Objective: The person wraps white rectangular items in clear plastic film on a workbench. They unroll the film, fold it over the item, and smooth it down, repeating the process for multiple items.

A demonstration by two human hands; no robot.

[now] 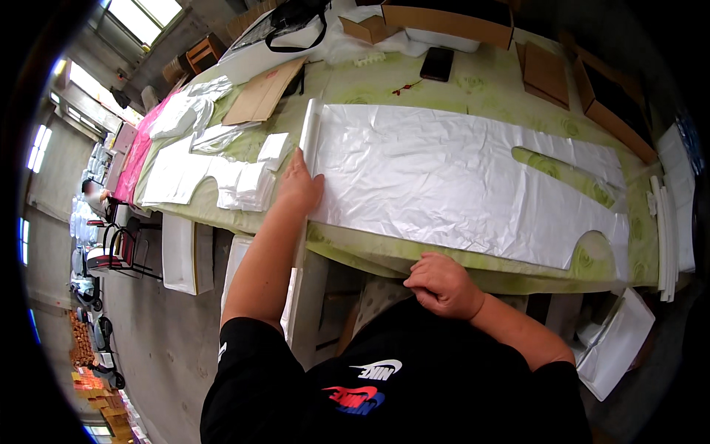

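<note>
A large white plastic carrier bag (pixel 436 174) lies flat across the table, its cut-out handles toward the right. Along its left end runs a narrow white roll (pixel 310 126). My left hand (pixel 299 186) is closed around this roll, thumb on the bag's side and fingers on the other; part of the grip is hidden. My right hand (pixel 446 286) hovers by the table's near edge, below the bag, with its fingers curled and nothing visible in them. Smaller folded white bags (pixel 248 181) lie left of my left hand.
A green patterned cloth (pixel 355 81) covers the table. Toward the back are a dark phone (pixel 437 64), a flat cardboard piece (pixel 264 92) and open cardboard boxes (pixel 451 22). White tubes (pixel 665 240) stand at the right end. A white bin (pixel 617 348) is below, right.
</note>
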